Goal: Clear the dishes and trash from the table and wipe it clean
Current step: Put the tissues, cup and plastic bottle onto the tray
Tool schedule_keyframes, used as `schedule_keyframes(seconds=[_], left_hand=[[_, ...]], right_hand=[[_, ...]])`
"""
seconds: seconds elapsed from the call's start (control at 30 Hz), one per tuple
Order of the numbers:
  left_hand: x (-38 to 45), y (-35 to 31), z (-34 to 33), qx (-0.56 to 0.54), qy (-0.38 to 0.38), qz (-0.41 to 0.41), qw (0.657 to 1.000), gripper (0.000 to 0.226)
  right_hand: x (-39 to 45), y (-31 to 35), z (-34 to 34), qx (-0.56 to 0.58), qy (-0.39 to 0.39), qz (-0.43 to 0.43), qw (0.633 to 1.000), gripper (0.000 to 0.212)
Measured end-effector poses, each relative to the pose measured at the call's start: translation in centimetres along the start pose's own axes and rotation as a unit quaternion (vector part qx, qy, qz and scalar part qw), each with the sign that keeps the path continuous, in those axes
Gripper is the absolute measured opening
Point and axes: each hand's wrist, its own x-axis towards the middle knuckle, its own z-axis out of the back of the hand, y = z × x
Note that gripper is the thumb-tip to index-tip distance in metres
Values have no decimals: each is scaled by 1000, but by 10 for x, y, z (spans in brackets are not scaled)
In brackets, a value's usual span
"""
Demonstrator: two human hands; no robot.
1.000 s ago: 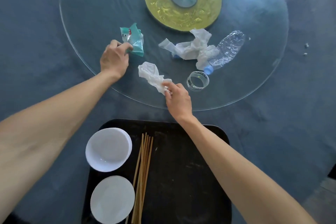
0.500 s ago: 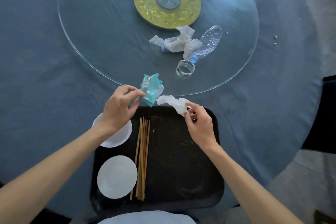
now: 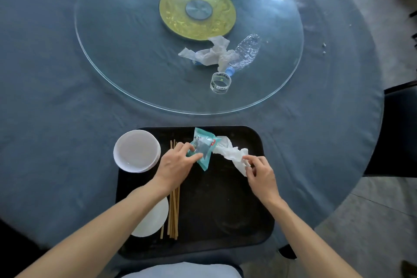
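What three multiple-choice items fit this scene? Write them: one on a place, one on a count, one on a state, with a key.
1. The crushed plastic bottle lies on:
A. the black tray
B. the glass turntable
C. the floor

2. White bowls on the black tray:
A. two
B. four
C. none

3. The left hand is:
A. empty
B. gripping the chopsticks
C. holding a teal wrapper

Key: B, the bottle rests on the glass turntable. A, one bowl at the tray's far left, another nearer. C, its fingers pinch the teal wrapper.

Bowl [image 3: 136, 151] left of chopsticks [image 3: 173, 210]
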Motion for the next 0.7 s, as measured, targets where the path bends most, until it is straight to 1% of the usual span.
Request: schedule_keyframes(seconds=[0.07,0.13,0.2,0.27,0.33,0.43,0.5,0.57,0.63,0.7], left_hand=[[1,1,3,-7,0,-13,1000,51],[4,5,9,-20,-13,-39,999,52],[14,11,20,-44,-33,-69,996,46],[34,18,36,-65,-65,-80,993,36],[66,29,52,-85,-101,-44,990,31],[128,47,76,-120,-129,59,983,33],[169,59,88,-145,-126,120,974,33],[205,69,92,-156,-104,163,969,31],[238,77,90,-147,-80,183,969,35],[263,82,83,-148,-72,195,967,43]], right_hand=[[3,-2,2,-15,8,1,1000,30],[11,1,7,-27,-1,8,1000,31],[25,9,13,-16,-25,14,999,32],[45,21,21,8,-46,22,999,33],[70,37,28,29,-51,33,998,33],[116,64,38,53,-45,63,996,34],[149,82,41,54,-35,67,996,36],[177,97,38,44,-11,71,996,38],[200,108,29,34,14,85,996,40],[216,113,17,37,27,87,995,40]])
